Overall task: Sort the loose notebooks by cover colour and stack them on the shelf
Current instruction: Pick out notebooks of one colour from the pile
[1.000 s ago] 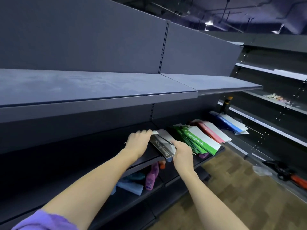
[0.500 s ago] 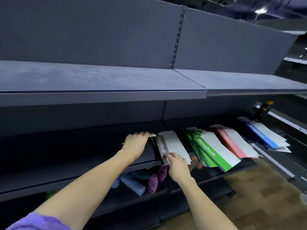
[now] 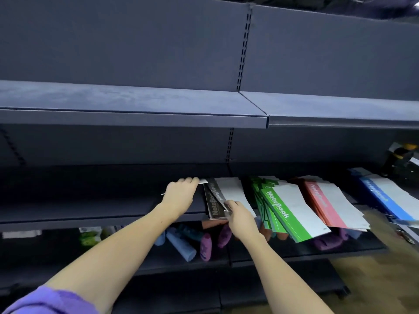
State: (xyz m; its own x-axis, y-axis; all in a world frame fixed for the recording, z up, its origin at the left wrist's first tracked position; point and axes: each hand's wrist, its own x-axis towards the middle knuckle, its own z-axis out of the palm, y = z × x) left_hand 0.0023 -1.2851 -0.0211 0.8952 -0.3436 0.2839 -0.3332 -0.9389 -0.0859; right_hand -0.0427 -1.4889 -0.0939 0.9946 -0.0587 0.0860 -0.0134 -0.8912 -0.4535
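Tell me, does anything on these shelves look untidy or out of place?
Yes. The green notebooks are fanned out and stick out past the shelf edge. On the shelf below, several bottles lie on their sides.

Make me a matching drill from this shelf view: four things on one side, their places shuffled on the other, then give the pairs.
Things
1. black notebooks
2. green notebooks
3. blue notebooks
4. bottles

Places
A. far right of the notebook row
B. on the shelf below the notebooks
C. under the right hand, at the left end of the row
D. between the black and red stacks

Pairs: 1-C, 2-D, 3-A, 4-B
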